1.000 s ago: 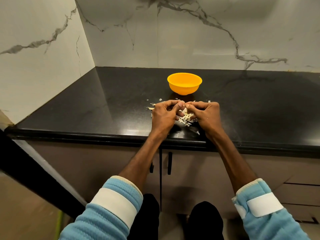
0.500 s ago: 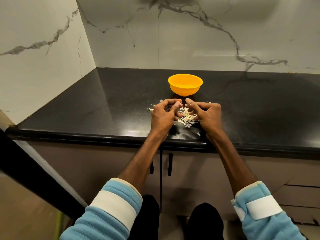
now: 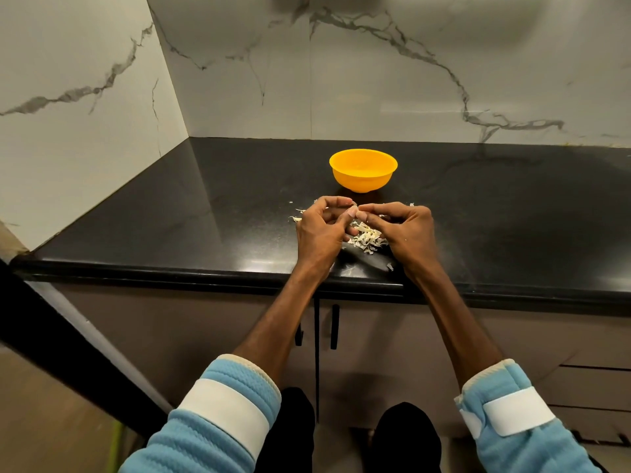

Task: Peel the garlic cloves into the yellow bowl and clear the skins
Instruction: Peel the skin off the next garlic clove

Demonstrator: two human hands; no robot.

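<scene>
Black polished counter (image 3: 205, 216) runs under white marble walls (image 3: 409, 80), and on it stands the yellow bowl (image 3: 363, 170); from this angle I cannot tell what it holds. Both hands work just on the near side of the bowl, apart from it. The left hand (image 3: 321, 230) and right hand (image 3: 406, 230) have their fingers curled, tips meeting over a small pale piece that I take for the garlic clove (image 3: 354, 209). Each hand seems to pinch one end of it, though the fingers hide most of it. Below that pinch, nearer to me than the bowl, a heap of skins (image 3: 367, 238) lies on the counter, with loose flakes scattered out to either side of it.

I judge the clove light, firm and rather slick once bared, so I would hold it by its ends with the fingertips while a nail lifts the skin. The skins look papery and nearly weightless, likely to cling and scatter. I would sweep them together with a flat hand rather than pick at them.
</scene>
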